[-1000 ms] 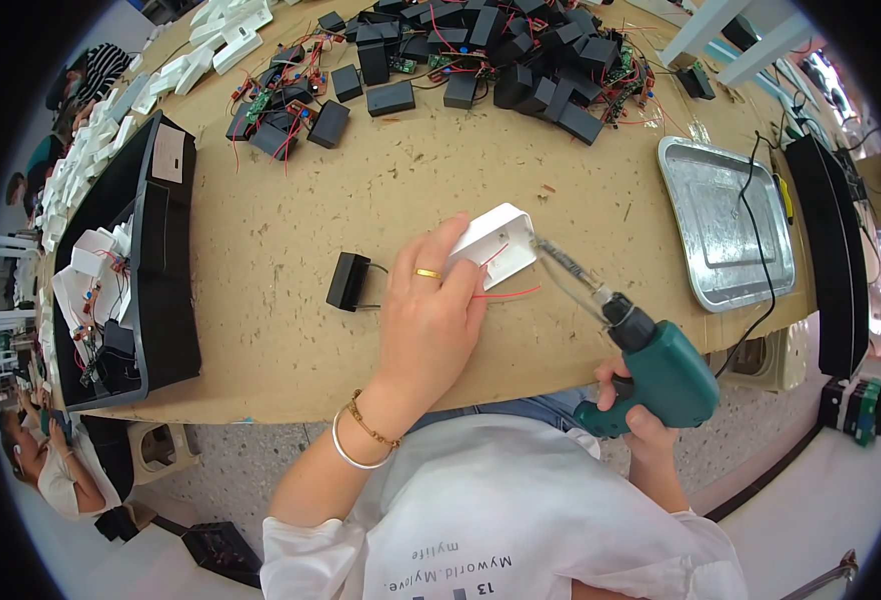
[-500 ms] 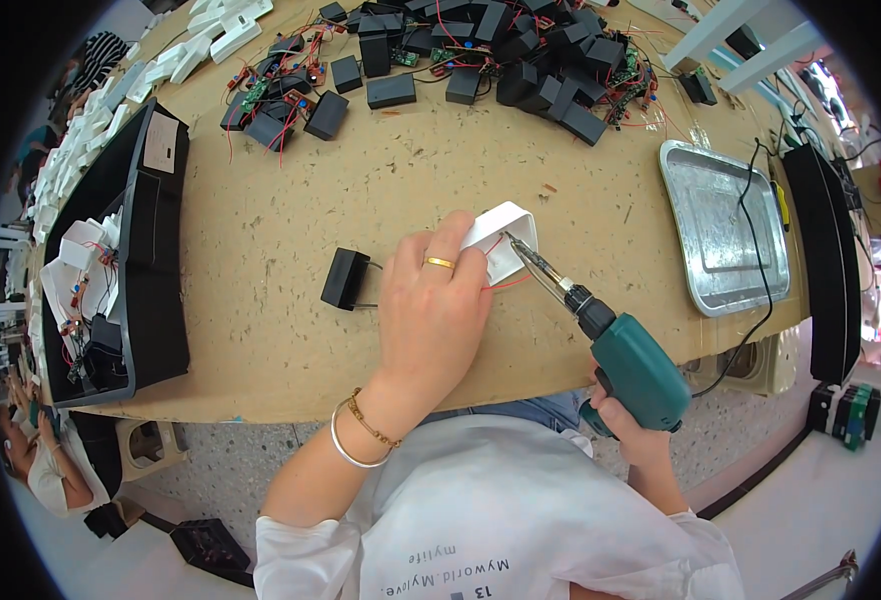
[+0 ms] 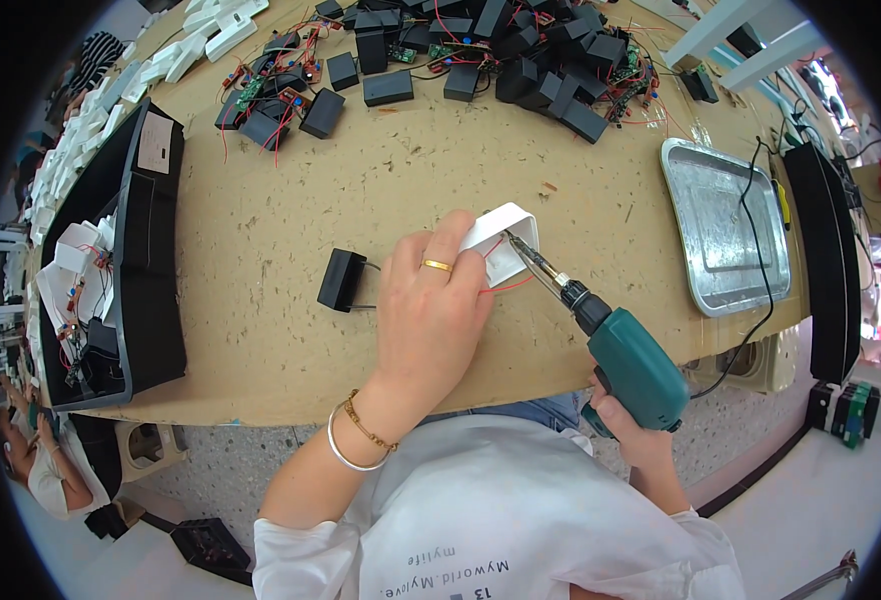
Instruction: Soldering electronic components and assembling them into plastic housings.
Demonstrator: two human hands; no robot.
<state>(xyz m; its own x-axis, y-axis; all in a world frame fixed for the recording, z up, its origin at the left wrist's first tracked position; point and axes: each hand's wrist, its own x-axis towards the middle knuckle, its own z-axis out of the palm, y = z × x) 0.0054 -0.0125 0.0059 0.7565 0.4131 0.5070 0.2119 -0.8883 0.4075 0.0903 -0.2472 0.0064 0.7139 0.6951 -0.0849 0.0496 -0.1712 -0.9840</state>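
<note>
My left hand (image 3: 431,300) is closed around a white plastic housing (image 3: 506,222), keeping its open side toward the right. Red wires (image 3: 506,287) come out of the housing beside my fingers. In my right hand (image 3: 626,420) is a green soldering gun (image 3: 636,370), gripped by its handle. Its metal tip reaches into the housing's opening; the exact contact point is too small to make out. Just left of my left hand lies a black box-shaped part (image 3: 342,280), with grey leads running under the hand.
Black boxes (image 3: 389,88) with circuit boards and red wires pile up at the table's far side. A metal tray (image 3: 696,270) sits right, crossed by a black cord (image 3: 766,270). Left stands a black bin (image 3: 156,270) holding white housings; more white parts (image 3: 186,60) lie beyond.
</note>
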